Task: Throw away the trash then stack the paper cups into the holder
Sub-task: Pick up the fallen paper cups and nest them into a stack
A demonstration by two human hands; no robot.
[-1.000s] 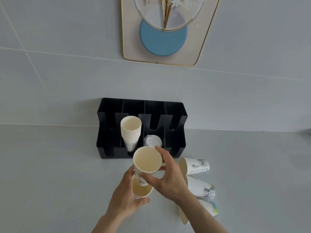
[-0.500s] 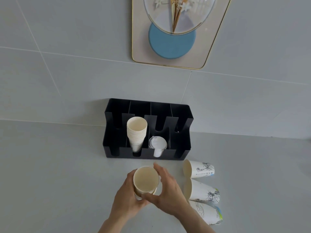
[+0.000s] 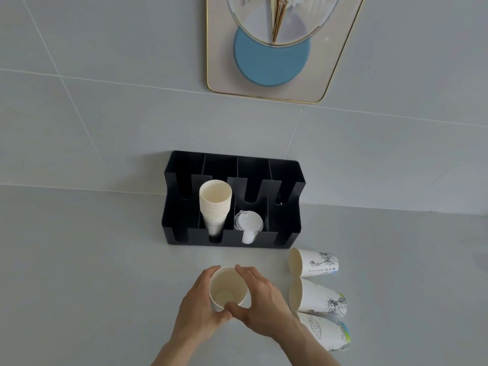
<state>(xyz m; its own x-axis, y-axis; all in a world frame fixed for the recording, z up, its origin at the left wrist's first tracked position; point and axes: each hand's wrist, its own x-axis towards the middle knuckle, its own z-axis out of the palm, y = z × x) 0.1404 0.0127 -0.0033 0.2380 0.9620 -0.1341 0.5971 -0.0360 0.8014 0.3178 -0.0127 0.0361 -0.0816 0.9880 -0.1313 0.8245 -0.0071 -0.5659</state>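
Both hands wrap a nested pair of paper cups (image 3: 227, 287), held upright with the mouth toward me, just in front of the black holder (image 3: 284, 235). My left hand (image 3: 196, 307) grips the left side, my right hand (image 3: 264, 302) the right side and rim. A stack of several paper cups (image 3: 215, 204) leans in the holder's second slot. White lids (image 3: 249, 223) sit in the third slot. Three printed paper cups lie on their sides to the right: one (image 3: 314, 262), another (image 3: 318, 297), and a third (image 3: 330, 332) partly behind my right forearm.
The holder stands against a grey tiled wall (image 3: 105, 114) on a grey counter (image 3: 79, 273). A framed picture (image 3: 272, 62) hangs above it. The holder's far left and far right slots hold nothing.
My right hand has pushed its raised cup down into the cup in my left hand; the two are now nested. The view has shifted, so the holder sits further right.
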